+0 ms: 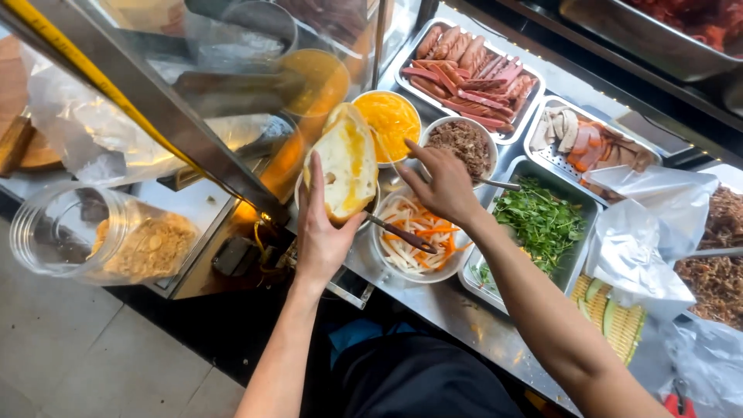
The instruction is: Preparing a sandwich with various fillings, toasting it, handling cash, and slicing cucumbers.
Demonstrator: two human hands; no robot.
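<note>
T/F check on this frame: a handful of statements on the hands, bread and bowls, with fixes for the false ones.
1. The left hand holds a split bread roll. True.
2. The roll is still closed. False: it is open, with yellow spread inside.
3. The right hand rests on the greens tray. False: it is over the bowls, by the minced-meat bowl.
4. Tongs lie across the pickle bowl. True.
5. The sausage tray is empty. False: it is full.
</note>
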